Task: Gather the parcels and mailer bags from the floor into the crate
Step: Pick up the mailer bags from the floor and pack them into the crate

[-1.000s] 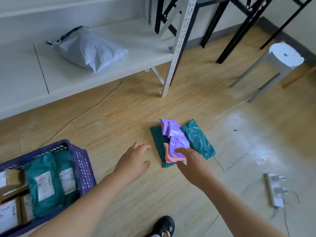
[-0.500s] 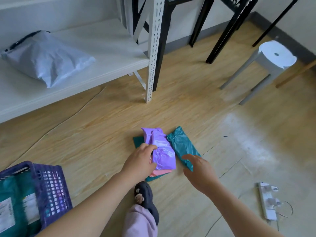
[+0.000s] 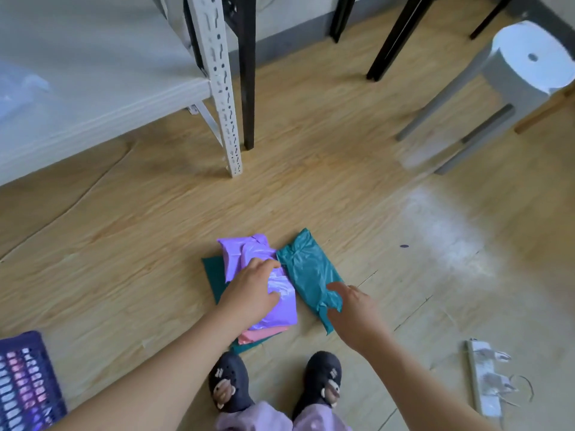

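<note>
The crate (image 3: 21, 384) is sitting in the lower-left corner. At centre frame, the left hand (image 3: 252, 293) is gripping the purple bag (image 3: 231, 255), with fingers curled over it. Just right, the right hand (image 3: 354, 309) is pinching the near end of the teal bag (image 3: 308, 272) between thumb and forefinger.

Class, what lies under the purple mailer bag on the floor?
A pink bag peeks out, with a dark teal bag beneath; the purple mailer bag and left hand cover the rest.
</note>
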Tool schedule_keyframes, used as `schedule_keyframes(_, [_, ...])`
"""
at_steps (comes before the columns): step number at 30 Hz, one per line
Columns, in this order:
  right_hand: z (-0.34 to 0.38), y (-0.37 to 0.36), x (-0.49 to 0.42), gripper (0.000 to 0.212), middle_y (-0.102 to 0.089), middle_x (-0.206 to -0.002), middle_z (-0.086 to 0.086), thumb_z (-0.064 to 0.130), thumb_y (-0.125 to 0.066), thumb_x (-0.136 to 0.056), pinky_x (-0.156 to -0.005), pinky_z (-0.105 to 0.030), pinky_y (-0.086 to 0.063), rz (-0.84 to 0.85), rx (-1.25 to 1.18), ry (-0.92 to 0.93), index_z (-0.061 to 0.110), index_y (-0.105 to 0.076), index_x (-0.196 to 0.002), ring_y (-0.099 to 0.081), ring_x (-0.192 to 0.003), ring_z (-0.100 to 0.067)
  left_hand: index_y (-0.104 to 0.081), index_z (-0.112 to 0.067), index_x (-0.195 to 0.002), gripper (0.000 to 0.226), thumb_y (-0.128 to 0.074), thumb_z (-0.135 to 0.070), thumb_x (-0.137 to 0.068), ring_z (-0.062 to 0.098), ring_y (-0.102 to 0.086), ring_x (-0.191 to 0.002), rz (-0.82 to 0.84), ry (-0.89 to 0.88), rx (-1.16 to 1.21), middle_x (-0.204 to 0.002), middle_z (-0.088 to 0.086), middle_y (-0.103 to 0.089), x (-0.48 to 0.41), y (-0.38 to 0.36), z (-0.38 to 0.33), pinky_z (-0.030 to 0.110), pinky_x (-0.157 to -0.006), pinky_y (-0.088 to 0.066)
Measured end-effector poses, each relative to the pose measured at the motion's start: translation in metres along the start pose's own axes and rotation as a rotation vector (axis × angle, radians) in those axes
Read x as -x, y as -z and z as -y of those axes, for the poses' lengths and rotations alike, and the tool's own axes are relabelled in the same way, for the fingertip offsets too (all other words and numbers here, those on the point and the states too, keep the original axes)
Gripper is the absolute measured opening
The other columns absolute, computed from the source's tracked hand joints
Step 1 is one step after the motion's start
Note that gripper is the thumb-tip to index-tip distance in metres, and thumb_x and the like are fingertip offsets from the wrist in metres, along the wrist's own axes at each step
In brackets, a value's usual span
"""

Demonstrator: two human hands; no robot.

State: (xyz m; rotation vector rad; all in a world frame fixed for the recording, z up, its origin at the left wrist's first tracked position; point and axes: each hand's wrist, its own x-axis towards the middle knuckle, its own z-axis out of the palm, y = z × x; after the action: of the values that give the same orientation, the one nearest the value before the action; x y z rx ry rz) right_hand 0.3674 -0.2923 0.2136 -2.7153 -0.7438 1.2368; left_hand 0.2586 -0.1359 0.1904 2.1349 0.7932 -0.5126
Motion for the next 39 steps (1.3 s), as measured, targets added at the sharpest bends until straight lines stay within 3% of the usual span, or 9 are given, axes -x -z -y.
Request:
schedule_keyframes(7, [-0.043, -0.032, -0.074, 0.054, -0.048, -0.136, -0.001, 0.017, -0.049, -0.089, -0.096, -0.027, -0.040, 0.061, -0.037, -0.030, 0.025, -0.037, -0.141, -0.047, -0.125, -0.020, -0.038, -0.024, -0.138, 0.053, -0.058, -0.024, -0.088, 0.020, -0.048, -0.122, 0.022, 0.117, 0.039, -0.137, 0.001, -0.040, -0.062, -0.065, 0.013, 0.029, -0.094, -0.039])
schedule_keyframes(14, [-0.098, -0.115, -0.179, 0.066, -0.044, -0.137, -0.007, 0.016, -0.053, -0.085, -0.095, -0.034, -0.041, 0.102, 0.049, -0.053, 0.020, -0.025, -0.145, -0.042, -0.125, -0.027, -0.034, -0.016, -0.140, 0.059, -0.061, -0.019, -0.087, 0.027, -0.045, -0.126, 0.031, 0.327, 0.295, -0.138, 0.011, -0.040, -0.158, -0.161, 0.044, 0.034, -0.101, -0.039])
schedule_keyframes(22, [-0.131, -0.229, -0.293, 0.098, 0.011, -0.157, -0.014, 0.031, -0.063, -0.084, -0.111, -0.049, -0.027, 0.113, 0.295, -0.064, 0.024, 0.010, -0.150, -0.001, -0.145, -0.034, -0.036, -0.013, -0.139, 0.056, -0.054, -0.007, -0.087, 0.026, -0.050, -0.119, -0.010, 0.444, 0.484, -0.136, 0.011, -0.047, -0.259, -0.239, 0.104, 0.036, -0.097, -0.044])
schedule_keyframes(26, [-0.138, -0.265, -0.327, 0.107, 0.010, -0.155, -0.018, 0.041, -0.065, -0.080, -0.106, -0.047, -0.031, 0.031, 0.353, -0.079, 0.023, 0.016, -0.148, -0.007, -0.144, -0.035, -0.037, -0.017, -0.140, 0.056, -0.052, -0.006, -0.086, 0.023, -0.048, -0.124, -0.011, 0.456, 0.522, -0.138, 0.005, -0.046, -0.283, -0.259, 0.126, 0.038, -0.099, -0.045])
schedule_keyframes(30, [-0.139, -0.262, -0.334, 0.079, -0.027, -0.144, -0.013, 0.019, -0.054, -0.084, -0.092, -0.034, -0.044, -0.096, 0.319, -0.030, 0.020, -0.008, -0.149, -0.040, -0.124, -0.028, -0.039, -0.017, -0.138, 0.054, -0.053, -0.007, -0.086, 0.024, -0.052, -0.119, -0.003, 0.450, 0.517, -0.134, 0.007, -0.049, -0.282, -0.257, 0.132, 0.039, -0.097, -0.047])
schedule_keyframes(33, [-0.133, -0.238, -0.328, 0.045, -0.052, -0.122, -0.009, 0.017, -0.048, -0.088, -0.081, -0.036, -0.046, -0.133, 0.159, -0.052, 0.015, -0.033, -0.131, -0.055, -0.110, -0.030, -0.039, -0.017, -0.138, 0.054, -0.053, -0.008, -0.087, 0.023, -0.053, -0.116, -0.021, 0.460, 0.479, -0.132, 0.006, -0.050, -0.268, -0.242, 0.131, 0.036, -0.096, -0.046])
schedule_keyframes(35, [-0.127, -0.210, -0.318, 0.028, -0.061, -0.107, -0.011, 0.025, -0.050, -0.091, -0.072, -0.035, -0.043, -0.112, 0.017, -0.100, 0.014, -0.045, -0.117, -0.059, -0.099, -0.033, -0.039, -0.017, -0.138, 0.052, -0.052, -0.009, -0.088, 0.021, -0.052, -0.117, -0.025, 0.474, 0.491, -0.136, 0.006, -0.047, -0.252, -0.226, 0.123, 0.031, -0.094, -0.045])
schedule_keyframes(37, [-0.123, -0.184, -0.305, 0.010, -0.060, -0.088, -0.011, 0.015, -0.050, -0.086, -0.063, -0.030, -0.038, -0.086, -0.149, -0.154, 0.013, -0.053, -0.095, -0.055, -0.080, -0.031, -0.039, -0.017, -0.138, 0.050, -0.051, -0.009, -0.090, 0.018, -0.051, -0.117, -0.019, 0.475, 0.507, -0.138, 0.004, -0.045, -0.236, -0.212, 0.115, 0.024, -0.087, -0.042])
schedule_keyframes(39, [-0.115, -0.150, -0.285, 0.013, -0.055, -0.078, -0.010, 0.004, -0.047, -0.078, -0.056, -0.027, -0.035, -0.091, -0.234, -0.171, 0.015, -0.045, -0.071, -0.048, -0.068, -0.027, -0.041, -0.018, -0.137, 0.048, -0.051, -0.010, -0.090, 0.018, -0.051, -0.117, -0.024, 0.466, 0.508, -0.138, 0.004, -0.045, -0.214, -0.186, 0.098, 0.024, -0.089, -0.041])
